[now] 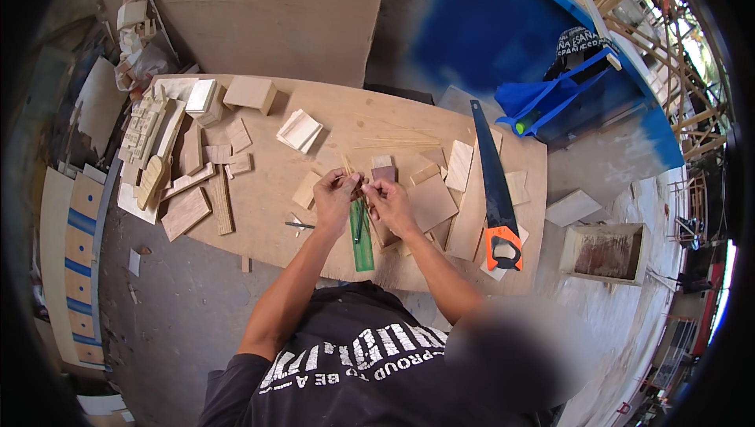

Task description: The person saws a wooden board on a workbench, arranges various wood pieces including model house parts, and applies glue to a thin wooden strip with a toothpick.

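Above the middle of the workbench (338, 101), my two hands are close together with fingers pinched. My left hand (333, 199) is closed on thin wooden sticks (347, 163), whose pale ends stick out past the fingertips. My right hand (391, 205) is closed too, its fingertips almost meeting the left ones; whatever they pinch is too small to make out. Beneath the hands lies a green ruler (363, 255) with a dark pen (359, 226) on it. A small dark tool (299, 225) rests left of my left wrist. Several thin strips (397, 144) lie farther back.
At right, an orange-handled handsaw (494, 183) lies across boards beside wood pieces (432, 201). Wooden blocks (250, 94) and offcuts (187, 213) crowd the left, near a wooden model (145, 130). A blue bag (543, 98) sits beyond the far right corner; a box (604, 252) stands right.
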The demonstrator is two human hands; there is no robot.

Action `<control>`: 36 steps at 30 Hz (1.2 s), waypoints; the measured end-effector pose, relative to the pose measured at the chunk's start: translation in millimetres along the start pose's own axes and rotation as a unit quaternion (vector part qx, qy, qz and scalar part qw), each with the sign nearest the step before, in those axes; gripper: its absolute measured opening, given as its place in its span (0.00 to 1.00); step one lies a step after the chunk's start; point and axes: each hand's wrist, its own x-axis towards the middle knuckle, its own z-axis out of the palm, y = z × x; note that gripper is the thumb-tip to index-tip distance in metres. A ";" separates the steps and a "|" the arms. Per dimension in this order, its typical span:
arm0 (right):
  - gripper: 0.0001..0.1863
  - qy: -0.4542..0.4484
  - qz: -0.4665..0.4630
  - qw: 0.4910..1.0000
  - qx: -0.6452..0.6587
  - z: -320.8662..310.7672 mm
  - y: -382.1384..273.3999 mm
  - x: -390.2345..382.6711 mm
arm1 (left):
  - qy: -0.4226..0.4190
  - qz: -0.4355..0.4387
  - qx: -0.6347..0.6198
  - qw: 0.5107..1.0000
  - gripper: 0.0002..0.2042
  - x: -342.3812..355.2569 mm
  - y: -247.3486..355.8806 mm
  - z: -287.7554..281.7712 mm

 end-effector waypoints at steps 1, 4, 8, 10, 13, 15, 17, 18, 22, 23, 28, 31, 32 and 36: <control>0.12 0.005 -0.011 0.999 -0.039 1.9 2.3 -1.6 | 0.004 -0.013 0.012 1.000 0.06 -2.5 0.9 -3.9; 0.12 -0.063 0.014 0.997 -0.035 0.2 -7.4 -0.3 | 0.023 -0.021 0.030 0.999 0.05 -7.7 1.0 -18.9; 0.09 0.142 -0.171 0.927 -0.303 -66.9 38.9 71.8 | 0.045 -0.015 0.002 0.999 0.04 -10.1 14.3 -24.0; 0.08 0.143 -0.255 0.829 -0.476 -103.7 34.4 97.4 | 0.054 -0.017 -0.001 0.998 0.04 -15.1 25.1 -24.5; 0.08 0.031 -0.224 0.834 -0.503 -129.9 36.1 119.9 | 0.064 -0.021 -0.002 0.998 0.04 -17.6 30.6 -34.0; 0.08 -0.010 -0.238 0.814 -0.529 -134.1 35.4 131.3 | 0.070 -0.024 -0.002 0.997 0.04 -19.7 33.2 -40.9; 0.08 -0.051 -0.252 0.792 -0.554 -135.7 35.9 134.9 | 0.077 -0.010 -0.023 0.997 0.05 -22.5 37.7 -46.1; 0.08 -0.062 -0.264 0.759 -0.592 -134.2 35.7 135.6 | 0.081 -0.008 -0.024 0.996 0.05 -23.0 38.9 -50.2; 0.08 -0.054 -0.300 0.720 -0.623 -137.3 33.2 137.3 | 0.089 0.002 -0.021 0.996 0.06 -24.4 43.9 -61.2; 0.08 -0.054 -0.300 0.720 -0.623 -137.2 33.9 137.0 | 0.092 0.007 -0.021 0.996 0.06 -24.6 45.4 -62.7; 0.05 0.092 -0.285 0.902 -0.310 -122.3 12.6 126.5 | 0.105 0.022 -0.027 0.994 0.09 -22.4 50.6 -80.3; 0.07 0.097 -0.187 0.961 -0.178 -118.8 8.2 108.0 | 0.115 0.033 -0.032 0.992 0.09 -19.5 57.6 -87.9; 0.07 0.100 -0.186 0.961 -0.179 -117.4 10.6 99.7 | 0.121 0.039 -0.035 0.991 0.08 -19.0 59.3 -89.8; 0.06 0.116 -0.062 0.983 -0.132 -98.2 29.3 56.4 | 0.110 0.025 -0.033 0.993 0.07 -17.5 57.8 -89.9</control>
